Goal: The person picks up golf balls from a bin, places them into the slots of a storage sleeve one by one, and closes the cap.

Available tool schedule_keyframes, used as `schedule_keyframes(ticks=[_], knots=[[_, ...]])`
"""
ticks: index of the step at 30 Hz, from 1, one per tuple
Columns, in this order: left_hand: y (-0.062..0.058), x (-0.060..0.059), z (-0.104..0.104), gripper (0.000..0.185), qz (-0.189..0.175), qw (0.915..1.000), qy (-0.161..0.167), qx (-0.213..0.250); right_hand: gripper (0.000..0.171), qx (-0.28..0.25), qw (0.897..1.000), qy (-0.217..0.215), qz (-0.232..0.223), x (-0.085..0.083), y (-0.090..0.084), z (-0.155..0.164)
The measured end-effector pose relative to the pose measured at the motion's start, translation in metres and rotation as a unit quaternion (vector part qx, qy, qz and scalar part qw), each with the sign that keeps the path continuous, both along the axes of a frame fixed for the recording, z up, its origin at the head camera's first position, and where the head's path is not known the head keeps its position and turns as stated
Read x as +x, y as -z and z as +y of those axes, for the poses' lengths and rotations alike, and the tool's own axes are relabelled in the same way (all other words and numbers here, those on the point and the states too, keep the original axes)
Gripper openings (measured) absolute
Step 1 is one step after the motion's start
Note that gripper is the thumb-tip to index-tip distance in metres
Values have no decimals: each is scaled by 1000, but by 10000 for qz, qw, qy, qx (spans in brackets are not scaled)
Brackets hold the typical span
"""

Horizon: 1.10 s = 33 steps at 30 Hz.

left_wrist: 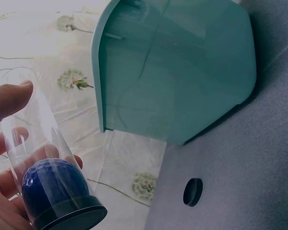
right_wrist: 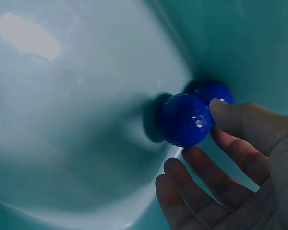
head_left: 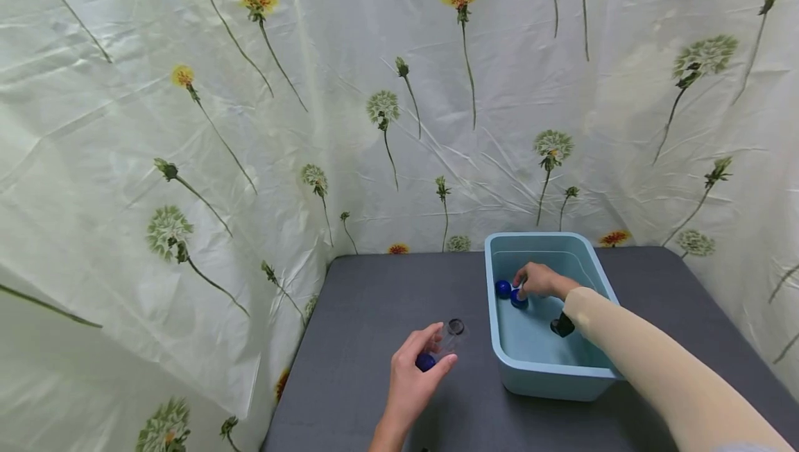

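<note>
The left hand (head_left: 412,372) wraps a clear tube (left_wrist: 43,124) enclosing a blue ball (left_wrist: 55,184); a black cap (left_wrist: 193,192) lies on the table (head_left: 374,310). Near the left edge of the tub (head_left: 555,384), the right hand (head_left: 542,280) pinches a second ball (right_wrist: 182,120) beside a third ball (right_wrist: 212,91).

Left hand (left_wrist: 6,186): curled around clear tube (left_wrist: 41,120), thumb against its side
Blue ball (left_wrist: 55,179): inside tube, against dark end cap (left_wrist: 76,219)
Loose black cap (left_wrist: 193,192): on grey surface (left_wrist: 245,177), near teal bin (left_wrist: 182,72)
Backdrop: flower-printed sheet (left_wrist: 113,155)
</note>
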<state>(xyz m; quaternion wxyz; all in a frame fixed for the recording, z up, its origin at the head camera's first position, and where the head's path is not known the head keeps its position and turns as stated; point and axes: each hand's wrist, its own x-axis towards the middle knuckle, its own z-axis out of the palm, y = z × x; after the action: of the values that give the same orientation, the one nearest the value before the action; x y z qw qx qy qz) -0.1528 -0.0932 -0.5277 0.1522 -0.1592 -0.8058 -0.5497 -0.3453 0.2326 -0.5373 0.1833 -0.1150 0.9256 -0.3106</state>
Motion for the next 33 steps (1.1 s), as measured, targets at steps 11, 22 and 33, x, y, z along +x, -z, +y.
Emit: schedule_keyframes(ticks=[11,22,33], knots=[[4,0,-4,51,375,9990,184,129,35,611,9980,-162,21,5,6,-4],[-5,6,-1,51,-18,9999,17,109,29,668,9961,-59,-581,7,12,-6],[-26,12,-1,50,-248,9996,30,158,34,526,9965,-296,-579,10,1,-6]])
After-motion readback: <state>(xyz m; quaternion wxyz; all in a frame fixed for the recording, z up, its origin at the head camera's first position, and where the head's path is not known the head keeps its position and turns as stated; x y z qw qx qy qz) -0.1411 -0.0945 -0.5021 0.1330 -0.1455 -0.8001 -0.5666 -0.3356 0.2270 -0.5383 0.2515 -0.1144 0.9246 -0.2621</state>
